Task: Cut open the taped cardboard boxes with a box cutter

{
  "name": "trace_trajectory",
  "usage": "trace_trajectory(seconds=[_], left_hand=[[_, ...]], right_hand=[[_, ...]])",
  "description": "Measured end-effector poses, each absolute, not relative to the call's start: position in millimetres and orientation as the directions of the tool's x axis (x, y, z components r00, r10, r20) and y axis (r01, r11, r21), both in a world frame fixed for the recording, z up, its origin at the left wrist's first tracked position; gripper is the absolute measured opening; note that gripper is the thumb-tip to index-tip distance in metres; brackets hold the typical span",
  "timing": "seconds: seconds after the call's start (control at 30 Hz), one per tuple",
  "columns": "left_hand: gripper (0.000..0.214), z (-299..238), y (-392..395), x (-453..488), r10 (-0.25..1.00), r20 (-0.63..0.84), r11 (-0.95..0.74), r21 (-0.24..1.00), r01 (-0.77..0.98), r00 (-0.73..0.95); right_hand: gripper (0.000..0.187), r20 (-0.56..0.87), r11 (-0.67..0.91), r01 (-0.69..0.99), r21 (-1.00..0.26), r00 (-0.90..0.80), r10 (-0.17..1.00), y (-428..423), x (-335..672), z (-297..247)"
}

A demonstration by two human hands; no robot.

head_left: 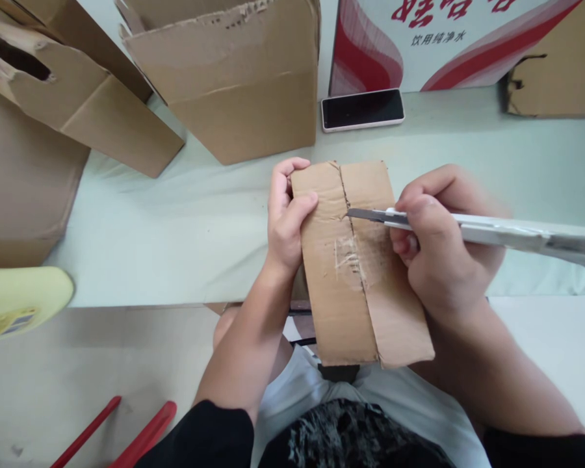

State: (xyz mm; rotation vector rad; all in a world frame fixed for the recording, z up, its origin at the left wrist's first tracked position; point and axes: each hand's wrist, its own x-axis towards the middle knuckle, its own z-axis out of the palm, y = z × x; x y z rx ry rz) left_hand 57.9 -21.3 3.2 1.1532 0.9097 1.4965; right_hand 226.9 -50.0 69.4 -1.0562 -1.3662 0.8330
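Observation:
A small brown cardboard box [336,312] is held over my lap at the table's front edge, its seamed face turned up. My left hand [290,221] grips the box's left side near the far corner, thumb on top. In my right hand [443,247] is a utility knife [507,233], fingers wrapped round its pale handle. The blade is extended and points left, its tip at the dark seam between the two flaps. Below the tip, a patch of torn, whitish tape residue crosses the seam.
On the pale green tablecloth [175,227], a phone [363,109] lies beyond the box. Large cardboard boxes [244,84] stand at the back and left. A red-and-white printed carton [419,52] is behind the phone. A yellow rounded object [24,296] and red legs [146,432] are at left.

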Motion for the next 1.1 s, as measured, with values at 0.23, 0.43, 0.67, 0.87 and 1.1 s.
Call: trace_trajectory(seconds=[0.23,0.43,0.67,0.87,1.1], left_hand=[[0.047,0.9,-20.9,56.4,0.977,0.210,-0.210,0.937,-0.278,-0.031],[0.047,1.0,-20.7,56.7,0.974,0.222,-0.226,0.938,-0.264,-0.046],[0.047,3.3,-21.2,57.5,0.975,0.212,-0.220,0.943,-0.251,-0.061],[0.048,1.8,-21.4,57.6,0.975,0.217,-0.220,0.940,-0.260,-0.041],[0.049,2.5,-21.5,57.4,0.976,0.213,-0.216,0.938,-0.271,-0.039]], right_hand=[[0.027,0.372,0.362,0.118,-0.925,0.074,0.925,-48.3,225.0,68.9],[0.029,0.366,0.353,0.136,-0.926,0.087,0.927,-49.6,224.5,69.0],[0.026,0.374,0.366,0.090,-0.926,0.092,0.923,-48.6,223.6,69.8],[0.027,0.365,0.357,0.093,-0.929,0.096,0.926,-48.5,223.7,70.1],[0.029,0.366,0.357,0.102,-0.929,0.098,0.925,-49.9,223.0,71.6]])
